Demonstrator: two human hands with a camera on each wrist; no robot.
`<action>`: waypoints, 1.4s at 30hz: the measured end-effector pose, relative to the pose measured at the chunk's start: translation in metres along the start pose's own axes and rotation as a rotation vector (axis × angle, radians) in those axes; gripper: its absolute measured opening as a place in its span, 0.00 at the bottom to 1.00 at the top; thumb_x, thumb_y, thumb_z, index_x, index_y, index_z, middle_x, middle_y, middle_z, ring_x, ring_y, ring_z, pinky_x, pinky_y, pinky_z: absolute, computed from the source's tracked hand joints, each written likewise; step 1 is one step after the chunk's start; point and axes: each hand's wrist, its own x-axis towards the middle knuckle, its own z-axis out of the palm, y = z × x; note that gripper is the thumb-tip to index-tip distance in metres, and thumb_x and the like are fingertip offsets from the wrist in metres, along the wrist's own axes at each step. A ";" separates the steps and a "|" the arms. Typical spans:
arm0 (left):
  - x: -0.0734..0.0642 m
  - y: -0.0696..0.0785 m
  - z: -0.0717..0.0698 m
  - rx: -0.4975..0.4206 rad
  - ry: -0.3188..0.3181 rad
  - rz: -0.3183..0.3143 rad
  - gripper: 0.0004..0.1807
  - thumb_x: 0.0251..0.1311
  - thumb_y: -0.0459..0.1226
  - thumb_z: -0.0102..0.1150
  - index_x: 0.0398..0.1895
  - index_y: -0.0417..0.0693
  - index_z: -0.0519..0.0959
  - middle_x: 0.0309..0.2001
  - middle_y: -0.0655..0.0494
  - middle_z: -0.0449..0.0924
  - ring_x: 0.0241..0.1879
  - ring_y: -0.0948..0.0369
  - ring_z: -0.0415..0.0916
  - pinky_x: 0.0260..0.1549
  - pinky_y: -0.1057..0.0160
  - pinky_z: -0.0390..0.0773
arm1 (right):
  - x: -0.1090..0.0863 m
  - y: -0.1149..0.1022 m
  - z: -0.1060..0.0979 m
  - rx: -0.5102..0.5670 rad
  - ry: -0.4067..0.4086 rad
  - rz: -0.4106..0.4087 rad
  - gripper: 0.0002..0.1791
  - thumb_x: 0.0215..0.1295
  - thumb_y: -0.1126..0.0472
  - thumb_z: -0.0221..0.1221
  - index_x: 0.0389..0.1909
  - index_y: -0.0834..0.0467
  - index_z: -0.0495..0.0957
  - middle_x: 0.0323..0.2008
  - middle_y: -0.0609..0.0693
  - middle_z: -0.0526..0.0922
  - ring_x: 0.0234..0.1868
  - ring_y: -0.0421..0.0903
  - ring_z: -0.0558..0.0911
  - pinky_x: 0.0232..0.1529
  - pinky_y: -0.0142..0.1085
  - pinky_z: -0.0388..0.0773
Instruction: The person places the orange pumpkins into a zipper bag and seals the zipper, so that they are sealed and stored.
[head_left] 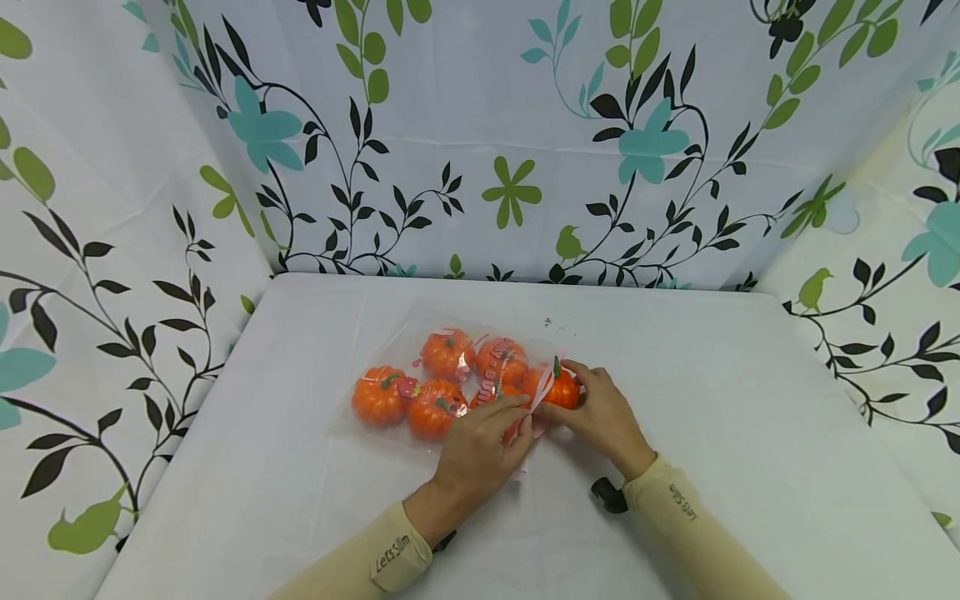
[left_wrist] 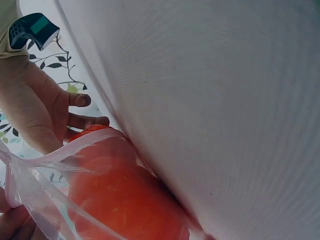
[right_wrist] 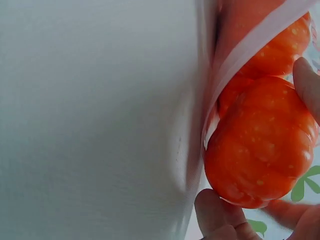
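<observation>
Several small orange toy pumpkins [head_left: 380, 395] with green stems lie inside a clear plastic bag [head_left: 405, 332] with pink printing. At the bag's right end, my left hand [head_left: 476, 450] pinches the pink-edged rim [left_wrist: 85, 142] between thumb and fingers, lifting it. My right hand [head_left: 609, 421] grips one toy pumpkin [right_wrist: 260, 145] at the bag's mouth, with fingers and thumb on opposite sides of it. That pumpkin is partly outside the rim, its stem pointing up. In the left wrist view another pumpkin [left_wrist: 125, 200] shows through the plastic. My left hand hides part of the nearest pumpkins.
A white cloth covers the table [head_left: 712, 358] under the bag. Behind and at both sides hang white curtains [head_left: 450, 125] with leaf, flower and bird prints. A black wrist camera [head_left: 609, 495] sits under my right sleeve [head_left: 693, 525].
</observation>
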 end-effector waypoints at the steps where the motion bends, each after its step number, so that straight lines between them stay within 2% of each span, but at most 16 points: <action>1: 0.000 0.000 0.000 0.001 0.001 0.002 0.06 0.52 0.29 0.70 0.34 0.37 0.88 0.41 0.48 0.88 0.41 0.57 0.87 0.42 0.63 0.85 | 0.000 -0.001 0.001 0.010 0.003 0.009 0.54 0.50 0.32 0.71 0.72 0.59 0.67 0.54 0.61 0.75 0.45 0.54 0.77 0.50 0.49 0.81; 4: 0.000 0.000 0.000 0.007 -0.002 0.003 0.06 0.52 0.29 0.71 0.35 0.37 0.88 0.41 0.48 0.88 0.41 0.57 0.87 0.42 0.63 0.85 | -0.001 -0.002 0.001 0.047 0.001 0.035 0.56 0.50 0.33 0.72 0.72 0.63 0.65 0.58 0.61 0.74 0.48 0.53 0.78 0.50 0.48 0.81; 9: 0.000 0.001 -0.001 0.014 -0.010 -0.007 0.07 0.52 0.29 0.71 0.35 0.37 0.88 0.42 0.48 0.88 0.43 0.57 0.87 0.44 0.64 0.84 | -0.004 -0.005 -0.002 0.110 -0.034 0.069 0.57 0.49 0.31 0.71 0.72 0.62 0.65 0.63 0.58 0.73 0.54 0.54 0.79 0.51 0.48 0.81; 16: 0.002 0.001 -0.001 0.007 0.011 -0.005 0.07 0.51 0.28 0.72 0.35 0.36 0.88 0.41 0.48 0.88 0.42 0.57 0.87 0.44 0.63 0.84 | -0.010 -0.002 -0.008 0.170 -0.065 0.052 0.52 0.53 0.36 0.72 0.71 0.62 0.66 0.66 0.59 0.73 0.57 0.56 0.80 0.54 0.52 0.80; 25: 0.003 0.001 -0.001 -0.019 0.029 -0.008 0.04 0.54 0.28 0.69 0.33 0.35 0.87 0.40 0.47 0.88 0.42 0.57 0.87 0.44 0.63 0.84 | -0.018 0.002 -0.012 0.134 -0.025 0.056 0.45 0.54 0.42 0.73 0.69 0.58 0.70 0.62 0.58 0.76 0.55 0.56 0.81 0.50 0.51 0.82; 33: 0.006 0.000 -0.002 -0.043 0.060 -0.015 0.04 0.54 0.28 0.67 0.32 0.34 0.87 0.39 0.45 0.88 0.42 0.55 0.87 0.44 0.61 0.84 | -0.024 0.008 -0.010 0.113 0.017 -0.008 0.44 0.52 0.42 0.75 0.67 0.58 0.72 0.59 0.56 0.77 0.51 0.54 0.83 0.48 0.48 0.83; 42: 0.008 0.001 -0.002 -0.045 0.083 -0.034 0.04 0.53 0.28 0.69 0.32 0.35 0.87 0.39 0.46 0.88 0.42 0.55 0.87 0.42 0.62 0.84 | -0.023 0.008 -0.007 0.036 0.072 -0.124 0.41 0.52 0.50 0.77 0.65 0.61 0.73 0.56 0.57 0.78 0.46 0.53 0.85 0.47 0.47 0.84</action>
